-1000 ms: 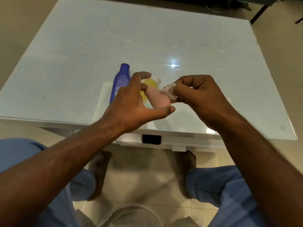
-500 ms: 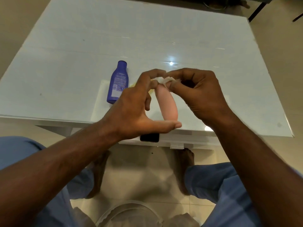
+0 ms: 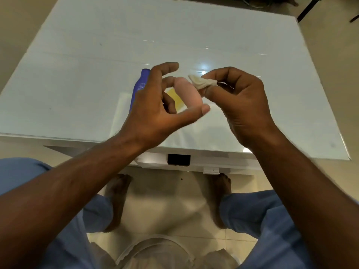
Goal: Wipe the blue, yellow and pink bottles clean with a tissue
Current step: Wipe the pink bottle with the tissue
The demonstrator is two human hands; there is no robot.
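My left hand (image 3: 155,107) holds the small pink bottle (image 3: 188,93) above the table, thumb under its lower end and a finger at its top. My right hand (image 3: 239,101) pinches a crumpled white tissue (image 3: 202,83) against the bottle's upper right side. The blue bottle (image 3: 139,88) lies on the white table (image 3: 77,74), mostly hidden behind my left hand. A patch of the yellow bottle (image 3: 174,97) shows between my left fingers, under the pink one.
The table's near edge runs just below my hands, with a dark slot (image 3: 178,159) under it. My knees in blue trousers and my bare feet are below. A dark furniture leg (image 3: 307,8) stands at the far right corner.
The pink bottle has tilted and my left index finger has lifted off its top. The tissue has moved from the bottle's top to its upper right side. The view shifted slightly.
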